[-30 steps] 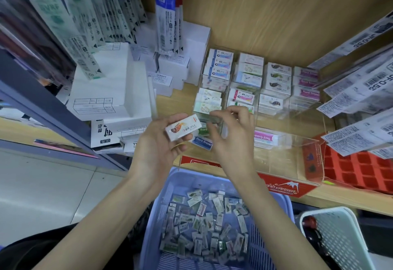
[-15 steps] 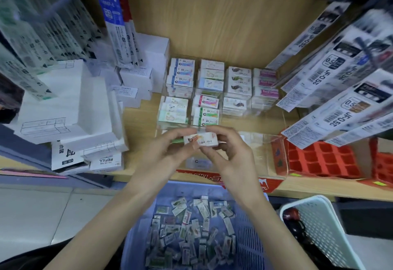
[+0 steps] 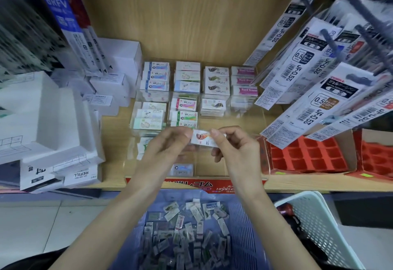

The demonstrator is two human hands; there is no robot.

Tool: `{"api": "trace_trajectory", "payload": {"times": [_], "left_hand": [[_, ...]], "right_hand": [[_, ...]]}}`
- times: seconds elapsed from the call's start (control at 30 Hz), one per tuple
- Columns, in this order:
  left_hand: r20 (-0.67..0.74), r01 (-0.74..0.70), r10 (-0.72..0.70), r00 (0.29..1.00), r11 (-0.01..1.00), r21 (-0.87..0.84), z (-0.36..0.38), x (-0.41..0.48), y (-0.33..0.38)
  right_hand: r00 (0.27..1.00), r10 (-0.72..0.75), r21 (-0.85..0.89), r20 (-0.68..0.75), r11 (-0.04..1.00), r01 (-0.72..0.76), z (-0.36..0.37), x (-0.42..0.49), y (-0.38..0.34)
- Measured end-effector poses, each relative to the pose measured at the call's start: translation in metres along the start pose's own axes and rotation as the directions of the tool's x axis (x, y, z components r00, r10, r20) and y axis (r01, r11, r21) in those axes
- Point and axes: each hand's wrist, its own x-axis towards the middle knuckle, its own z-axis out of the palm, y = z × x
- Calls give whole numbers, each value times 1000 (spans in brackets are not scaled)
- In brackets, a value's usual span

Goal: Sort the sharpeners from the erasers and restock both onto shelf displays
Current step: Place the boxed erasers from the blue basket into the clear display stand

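A white eraser [image 3: 203,139] with an orange fish print is held between both hands above the shelf. My left hand [image 3: 164,149] pinches its left end and my right hand [image 3: 235,149] pinches its right end. Behind them a clear acrylic display [image 3: 244,108] holds rows of stacked erasers [image 3: 187,87] in white, blue, green and pink sleeves. One blue eraser [image 3: 183,168] lies alone in the display's front section. Below my arms a blue basket [image 3: 240,216] holds several loose wrapped erasers [image 3: 187,231].
White refill boxes [image 3: 42,121] are stacked at the left of the wooden shelf [image 3: 297,183]. Hanging pen refill packs [image 3: 314,78] slant in from the right over red compartment trays [image 3: 306,155]. A white mesh basket [image 3: 316,225] stands at the lower right.
The eraser was held by my left hand alone while the right hand reached into the display. Now both hands pinch it, a little farther right. The view has shifted left.
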Motion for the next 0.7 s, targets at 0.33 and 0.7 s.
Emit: {"api": "trace_trajectory", "payload": {"times": [0.33, 0.7], "left_hand": [[-41, -162, 163, 986, 987, 25, -2, 7, -2], [-121, -91, 92, 988, 996, 10, -8, 9, -3]], "right_hand": [[950, 16, -297, 311, 951, 82, -4, 3, -1], [995, 7, -89, -95, 996, -16, -2, 16, -4]]}}
